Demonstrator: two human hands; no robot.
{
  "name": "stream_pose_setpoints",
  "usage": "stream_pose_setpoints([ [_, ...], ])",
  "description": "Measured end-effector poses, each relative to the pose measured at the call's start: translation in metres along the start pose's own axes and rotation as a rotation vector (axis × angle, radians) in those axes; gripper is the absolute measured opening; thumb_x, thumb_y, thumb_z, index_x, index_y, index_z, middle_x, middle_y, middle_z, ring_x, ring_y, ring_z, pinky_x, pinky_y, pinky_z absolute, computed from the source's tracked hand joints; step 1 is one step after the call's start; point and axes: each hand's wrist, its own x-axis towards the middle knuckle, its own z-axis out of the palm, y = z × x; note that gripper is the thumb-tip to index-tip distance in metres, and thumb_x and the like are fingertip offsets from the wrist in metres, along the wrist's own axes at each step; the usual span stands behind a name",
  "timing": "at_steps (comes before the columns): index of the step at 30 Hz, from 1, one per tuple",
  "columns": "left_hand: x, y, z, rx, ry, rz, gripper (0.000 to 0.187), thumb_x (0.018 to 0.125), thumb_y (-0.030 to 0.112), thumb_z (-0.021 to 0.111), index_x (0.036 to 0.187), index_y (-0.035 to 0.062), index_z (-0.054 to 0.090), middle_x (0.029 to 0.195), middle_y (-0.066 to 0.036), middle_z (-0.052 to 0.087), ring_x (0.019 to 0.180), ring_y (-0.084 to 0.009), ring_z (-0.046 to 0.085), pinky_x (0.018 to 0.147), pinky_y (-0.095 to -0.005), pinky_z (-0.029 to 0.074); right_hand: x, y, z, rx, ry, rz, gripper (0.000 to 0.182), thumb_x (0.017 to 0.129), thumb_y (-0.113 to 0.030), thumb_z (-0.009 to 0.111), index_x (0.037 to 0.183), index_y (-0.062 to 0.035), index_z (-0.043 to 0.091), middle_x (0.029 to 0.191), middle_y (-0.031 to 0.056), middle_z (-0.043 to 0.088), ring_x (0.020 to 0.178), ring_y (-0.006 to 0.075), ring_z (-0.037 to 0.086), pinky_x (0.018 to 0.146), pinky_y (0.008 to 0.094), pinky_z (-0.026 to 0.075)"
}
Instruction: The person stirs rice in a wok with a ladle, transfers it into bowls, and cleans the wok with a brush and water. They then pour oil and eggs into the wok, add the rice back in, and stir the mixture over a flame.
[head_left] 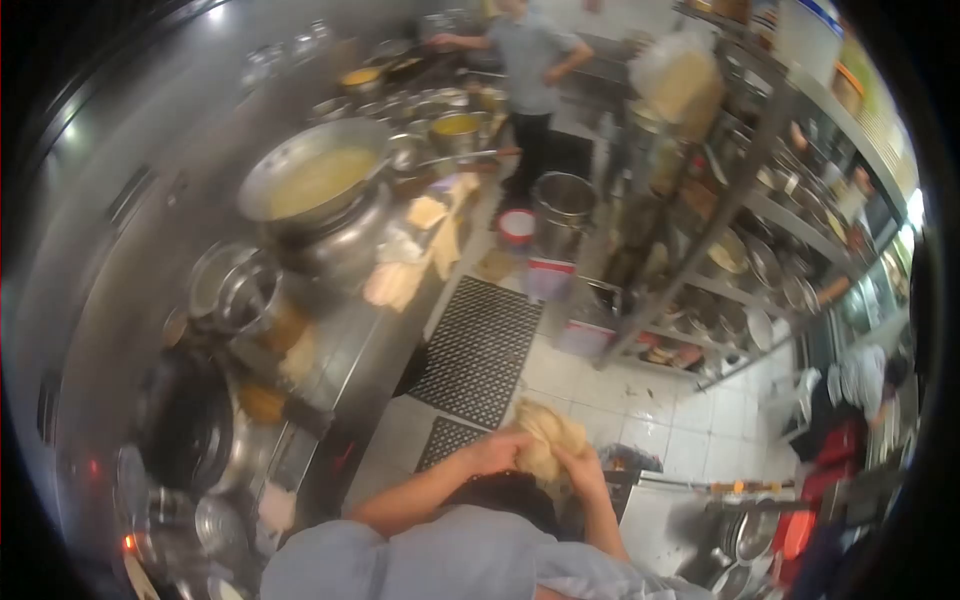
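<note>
In front of my body, over the floor, a crumpled beige cloth point(548, 437) is bunched between my two hands. My left hand point(502, 450) is closed on its left side. On the lower right side, my right hand point(582, 470) grips the same cloth. Blur hides the exact finger positions. A black perforated floor mat point(475, 348) lies just beyond the cloth.
Along the left runs a steel cooking counter with a large wok point(315, 170) of yellowish liquid, several pots and folded cloths point(425, 245). A co-worker point(535, 65) stands at the far end. Metal shelves point(770, 215) hold bowls on the right; another person point(858, 385) is farther right.
</note>
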Motion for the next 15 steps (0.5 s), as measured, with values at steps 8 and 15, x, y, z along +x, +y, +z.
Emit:
stream_pose_setpoints([
  [8,-0.063,0.041,0.011,0.099,0.628,0.665,0.043,0.092,0.011,0.057,0.131,0.0029,0.043,0.121,-0.009,0.056,0.11,-0.0217,0.057,0.091,-0.0349,0.049,0.077,-0.085,0.101,-0.447,-0.542,-0.529,0.039,0.083,-0.023,0.071,0.114,0.0004,0.06,0.103,0.0127,0.068,0.092,0.0191,0.065,0.081,0.0303,0.051],
  [15,-0.116,0.009,0.035,0.248,1.036,0.94,0.05,0.088,-0.004,0.051,0.135,0.0041,0.04,0.127,-0.012,0.051,0.116,-0.0196,0.052,0.096,-0.0332,0.046,0.062,-0.095,0.146,-0.275,-0.735,-0.304,0.047,0.081,-0.023,0.071,0.12,0.0004,0.057,0.11,0.0129,0.066,0.097,0.0194,0.064,0.085,0.0309,0.05],
])
